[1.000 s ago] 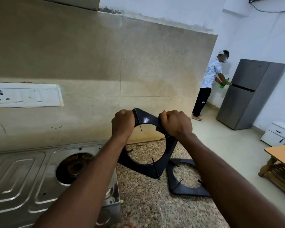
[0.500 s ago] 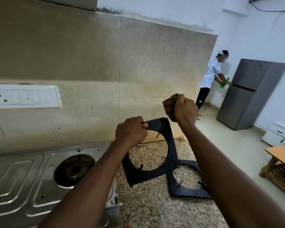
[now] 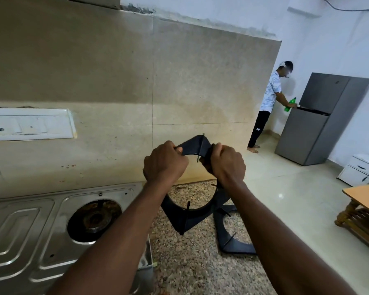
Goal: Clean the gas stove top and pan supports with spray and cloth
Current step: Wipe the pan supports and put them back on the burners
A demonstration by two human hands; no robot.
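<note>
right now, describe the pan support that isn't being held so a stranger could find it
Start at the steel stove and move right onto the speckled counter. There, a black square pan support with a round opening lies flat, partly hidden by the right forearm. Its twin is held upright by the left hand and right hand; this one lies free.

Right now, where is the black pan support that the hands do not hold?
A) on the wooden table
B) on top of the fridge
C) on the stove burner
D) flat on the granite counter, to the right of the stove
D: the free pan support lies flat on the speckled counter, while the left hand and right hand grip the other pan support upright.
</note>
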